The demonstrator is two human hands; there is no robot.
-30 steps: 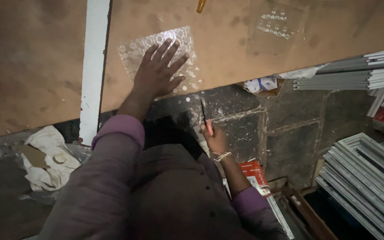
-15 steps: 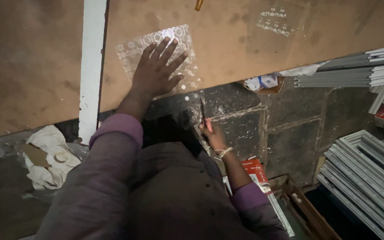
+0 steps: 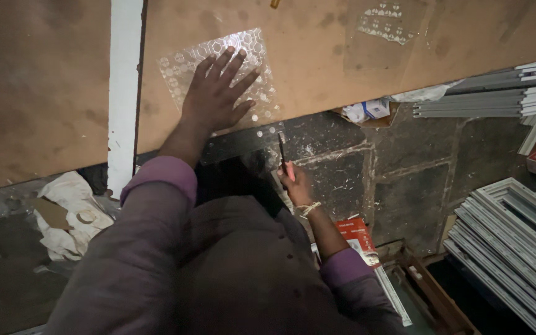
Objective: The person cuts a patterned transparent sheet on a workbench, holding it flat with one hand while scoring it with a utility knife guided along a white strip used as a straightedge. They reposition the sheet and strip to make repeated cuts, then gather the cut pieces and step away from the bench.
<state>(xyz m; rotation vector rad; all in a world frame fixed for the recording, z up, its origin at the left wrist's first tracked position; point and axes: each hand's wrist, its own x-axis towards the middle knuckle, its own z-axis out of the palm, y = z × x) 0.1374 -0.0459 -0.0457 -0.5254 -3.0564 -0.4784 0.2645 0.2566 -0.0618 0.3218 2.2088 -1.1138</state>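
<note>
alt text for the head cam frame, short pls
Seen from above, a person's left hand presses flat on a clear patterned sheet on a brown board, while the right hand holds a thin tool at the board's edge. White frames lie stacked at right.

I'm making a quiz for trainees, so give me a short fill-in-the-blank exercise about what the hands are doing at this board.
1. The left hand lies flat on a clear patterned ____ on the brown board.
2. The right hand grips a thin dark tool just ____ the board's edge.
3. A ____ strip runs between the two brown boards.
4. Both sleeves are ____.

Missing words: sheet; below; white; purple
</note>
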